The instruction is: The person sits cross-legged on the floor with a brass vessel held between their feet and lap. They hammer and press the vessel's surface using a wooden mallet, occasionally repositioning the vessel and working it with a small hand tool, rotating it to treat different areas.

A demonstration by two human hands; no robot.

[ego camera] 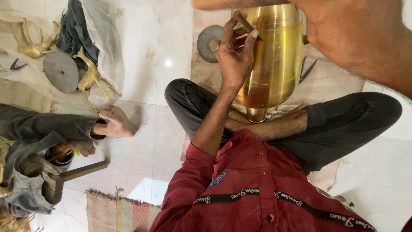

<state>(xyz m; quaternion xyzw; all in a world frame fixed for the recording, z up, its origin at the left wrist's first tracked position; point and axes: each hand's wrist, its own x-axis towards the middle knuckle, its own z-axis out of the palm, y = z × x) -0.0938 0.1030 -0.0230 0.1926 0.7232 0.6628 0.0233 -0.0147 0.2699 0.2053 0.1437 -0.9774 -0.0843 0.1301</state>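
— Well, where is your left hand (234, 56) just now?

— It is on the brass vase (279, 56), against its left flank. Your fingers are pinched round a thin dark punch (245, 22), whose tip meets the metal.

— And the vase itself?

— It lies in front of you on a tan mat (334, 81). Its narrow end points near, tucked between your crossed legs (343, 120) in dark trousers, and its wide body points far.

— My right hand (330, 25)?

— It is lifted far right, close to the lens and blurred, well apart from the left one. A blurred tan bar (240, 3) runs from it along the top edge. I cannot tell how your fingers are set.

— Any labels or wrapping?

— On your red shirt (257, 172) there is a small blue patch (218, 179) at the left chest. Below it a black band (257, 195) with pale lettering runs across. Far left, a clear plastic bag (103, 38) lies crumpled on the pale floor (146, 51). Gold deer figures (90, 75) and a grey disc (61, 71) lie on it.

— Anything else nearby?

— A second grey disc (210, 43) sits just left of the vase. At the left, another person's bare foot (116, 122) rests on the floor. A hammer (64, 176) lies near it. A striped rug (116, 212) shows at the near edge.
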